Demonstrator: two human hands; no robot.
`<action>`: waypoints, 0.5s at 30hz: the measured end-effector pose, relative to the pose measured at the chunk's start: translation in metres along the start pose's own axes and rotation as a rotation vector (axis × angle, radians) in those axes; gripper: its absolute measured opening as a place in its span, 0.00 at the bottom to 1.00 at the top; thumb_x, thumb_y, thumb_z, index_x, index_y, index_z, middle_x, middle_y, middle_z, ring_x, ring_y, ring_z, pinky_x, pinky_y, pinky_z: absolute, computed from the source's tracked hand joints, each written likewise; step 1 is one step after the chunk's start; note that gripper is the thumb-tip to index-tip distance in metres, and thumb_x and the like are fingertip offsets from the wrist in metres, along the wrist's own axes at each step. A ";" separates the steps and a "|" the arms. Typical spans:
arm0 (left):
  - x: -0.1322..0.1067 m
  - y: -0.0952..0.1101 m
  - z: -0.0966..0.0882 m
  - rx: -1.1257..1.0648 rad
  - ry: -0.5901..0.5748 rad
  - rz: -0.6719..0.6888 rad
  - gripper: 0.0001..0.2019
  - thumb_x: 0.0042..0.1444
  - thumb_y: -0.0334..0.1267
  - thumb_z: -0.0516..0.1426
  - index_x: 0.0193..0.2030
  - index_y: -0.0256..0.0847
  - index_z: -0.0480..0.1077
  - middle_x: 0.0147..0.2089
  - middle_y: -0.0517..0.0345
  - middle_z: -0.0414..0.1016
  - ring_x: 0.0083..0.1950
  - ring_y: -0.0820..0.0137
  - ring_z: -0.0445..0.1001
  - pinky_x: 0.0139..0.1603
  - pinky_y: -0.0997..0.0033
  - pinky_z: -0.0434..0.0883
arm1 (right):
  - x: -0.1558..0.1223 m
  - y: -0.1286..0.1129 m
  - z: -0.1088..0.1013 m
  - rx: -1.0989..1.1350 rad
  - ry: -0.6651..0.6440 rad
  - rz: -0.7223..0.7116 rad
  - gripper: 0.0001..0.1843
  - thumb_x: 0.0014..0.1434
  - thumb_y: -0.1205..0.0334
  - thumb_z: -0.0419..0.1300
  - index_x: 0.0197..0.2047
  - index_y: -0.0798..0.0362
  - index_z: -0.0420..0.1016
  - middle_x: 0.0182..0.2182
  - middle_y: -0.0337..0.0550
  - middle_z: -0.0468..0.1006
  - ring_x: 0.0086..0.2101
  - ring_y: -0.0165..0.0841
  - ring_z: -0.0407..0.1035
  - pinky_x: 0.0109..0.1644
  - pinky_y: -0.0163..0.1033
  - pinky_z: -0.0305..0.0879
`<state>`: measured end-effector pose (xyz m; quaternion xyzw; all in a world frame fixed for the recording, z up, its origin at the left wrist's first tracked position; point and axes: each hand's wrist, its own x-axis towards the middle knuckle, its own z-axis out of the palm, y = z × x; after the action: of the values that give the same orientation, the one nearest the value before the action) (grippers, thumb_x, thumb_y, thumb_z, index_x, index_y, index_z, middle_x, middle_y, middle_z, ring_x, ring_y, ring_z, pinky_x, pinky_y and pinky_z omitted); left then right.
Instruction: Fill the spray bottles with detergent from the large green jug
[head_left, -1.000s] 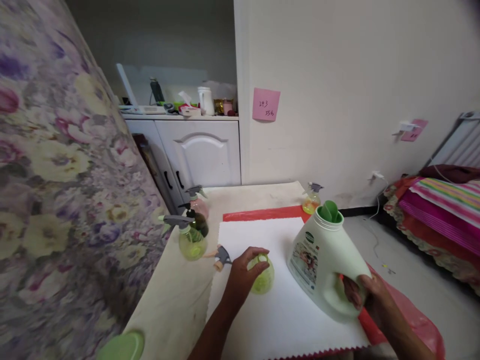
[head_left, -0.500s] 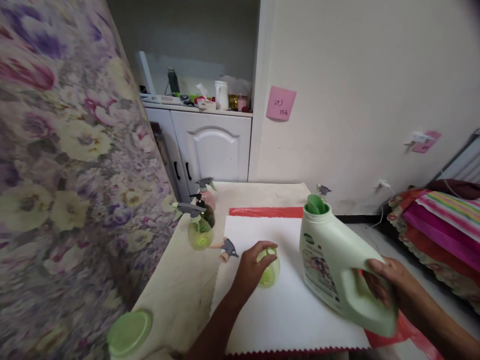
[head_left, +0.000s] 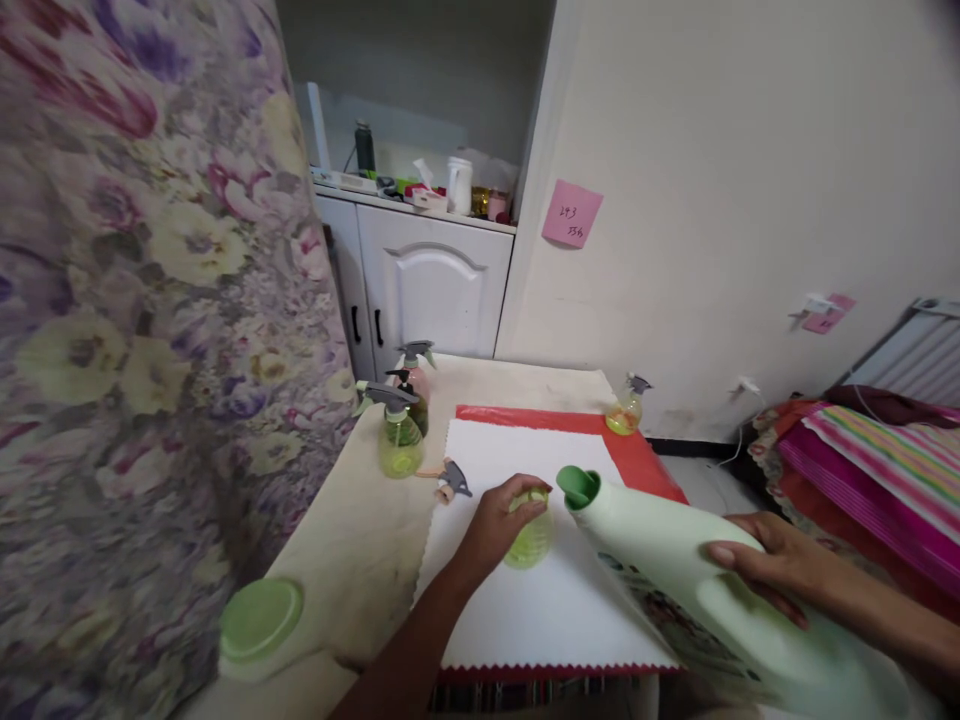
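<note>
My left hand is closed around the neck of a small round green spray bottle with no spray head, standing on a white cloth. My right hand grips the handle of a large pale green detergent jug. The jug is tipped far over, its open green spout close above the small bottle's mouth. A loose grey spray head lies at the cloth's left edge.
Three spray bottles stand at the table's left side and a yellow one at the far right corner. A green cap sits near the front left. A flowered curtain hangs on the left, a white cabinet behind, bedding on the right.
The jug has been lifted and tipped from nearly upright to almost horizontal, its spout swung left to the small bottle. My left hand stays on the bottle.
</note>
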<state>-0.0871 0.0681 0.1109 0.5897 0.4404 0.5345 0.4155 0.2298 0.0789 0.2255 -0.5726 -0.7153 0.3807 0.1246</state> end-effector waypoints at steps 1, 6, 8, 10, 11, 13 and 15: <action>0.000 -0.001 0.000 -0.008 0.005 0.004 0.09 0.56 0.37 0.57 0.43 0.42 0.73 0.43 0.57 0.76 0.47 0.64 0.73 0.50 0.67 0.66 | 0.001 -0.003 0.000 -0.008 -0.047 0.007 0.29 0.47 0.32 0.59 0.26 0.54 0.72 0.13 0.36 0.67 0.14 0.27 0.57 0.16 0.32 0.55; 0.001 -0.004 0.002 -0.047 -0.005 0.025 0.09 0.55 0.39 0.57 0.43 0.42 0.73 0.42 0.58 0.76 0.46 0.65 0.73 0.50 0.68 0.66 | 0.009 -0.008 -0.002 -0.039 -0.185 0.011 0.28 0.50 0.33 0.59 0.27 0.54 0.70 0.13 0.32 0.63 0.14 0.24 0.53 0.15 0.29 0.52; 0.001 -0.005 0.002 -0.079 -0.009 0.013 0.09 0.55 0.39 0.58 0.43 0.42 0.73 0.42 0.58 0.77 0.46 0.65 0.73 0.49 0.68 0.66 | 0.013 -0.007 -0.003 -0.032 -0.198 0.003 0.27 0.51 0.35 0.59 0.28 0.54 0.70 0.13 0.32 0.63 0.14 0.24 0.53 0.15 0.29 0.51; 0.001 -0.006 0.002 -0.110 -0.006 -0.004 0.10 0.54 0.39 0.59 0.43 0.42 0.74 0.42 0.58 0.77 0.46 0.65 0.73 0.49 0.68 0.66 | 0.015 -0.009 -0.004 -0.027 -0.217 0.003 0.25 0.52 0.38 0.60 0.27 0.54 0.69 0.13 0.31 0.62 0.14 0.23 0.52 0.15 0.29 0.51; 0.001 -0.007 0.002 -0.125 -0.007 -0.012 0.10 0.54 0.39 0.59 0.43 0.42 0.74 0.43 0.57 0.77 0.46 0.64 0.74 0.50 0.68 0.66 | 0.015 -0.010 -0.004 -0.027 -0.227 0.006 0.24 0.52 0.39 0.61 0.26 0.54 0.69 0.13 0.31 0.61 0.14 0.23 0.52 0.15 0.29 0.50; 0.001 -0.008 0.002 -0.149 -0.011 -0.011 0.12 0.54 0.39 0.59 0.45 0.42 0.74 0.45 0.56 0.78 0.49 0.64 0.73 0.52 0.67 0.66 | 0.016 -0.014 -0.004 -0.033 -0.248 0.007 0.23 0.53 0.41 0.61 0.25 0.54 0.68 0.13 0.30 0.60 0.14 0.22 0.51 0.15 0.28 0.50; 0.002 -0.008 0.001 -0.161 -0.016 0.003 0.13 0.55 0.38 0.59 0.47 0.43 0.74 0.48 0.55 0.78 0.51 0.63 0.73 0.54 0.66 0.65 | 0.018 -0.017 -0.004 -0.041 -0.255 0.012 0.22 0.53 0.42 0.61 0.25 0.53 0.67 0.13 0.30 0.60 0.14 0.22 0.52 0.15 0.28 0.50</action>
<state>-0.0864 0.0718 0.1031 0.5593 0.3918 0.5639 0.4644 0.2143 0.0955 0.2353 -0.5263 -0.7293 0.4367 0.0186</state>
